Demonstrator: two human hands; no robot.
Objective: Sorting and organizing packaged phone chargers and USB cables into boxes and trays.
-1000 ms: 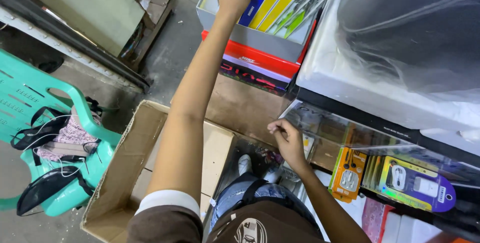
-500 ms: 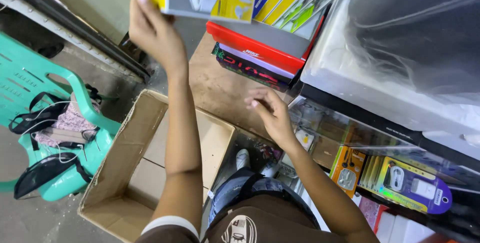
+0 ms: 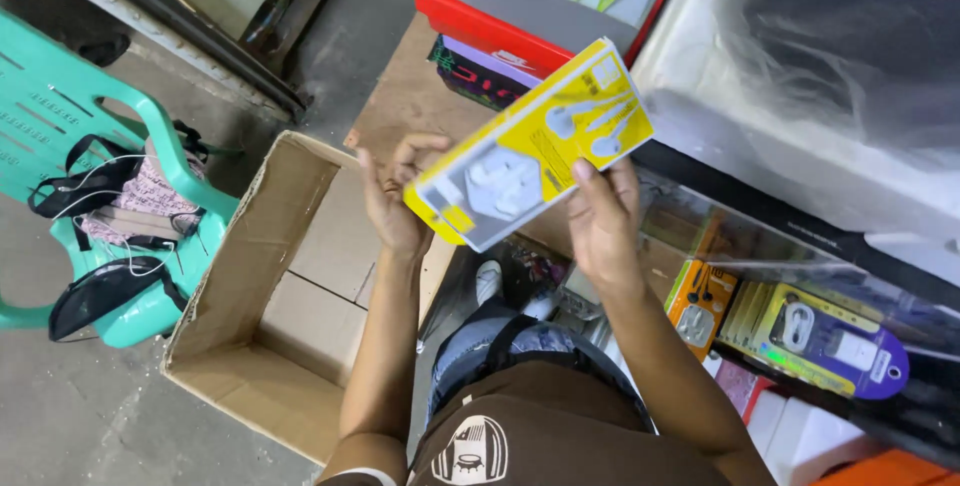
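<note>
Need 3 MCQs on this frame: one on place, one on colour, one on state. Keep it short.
1. Where is the open cardboard box?
A. on the green chair
B. on the floor below the left hand
C. on the shelf

2. Main colour of the held package?
A. yellow
B. red
C. black

3. How is the package held?
A. left hand only
B. lying in the box
C. by both hands

Answers:
1 B, it sits on the floor beside the green chair, under the left hand.
2 A, its card is yellow around a clear blister.
3 C, left hand and right hand grip opposite ends.
</note>
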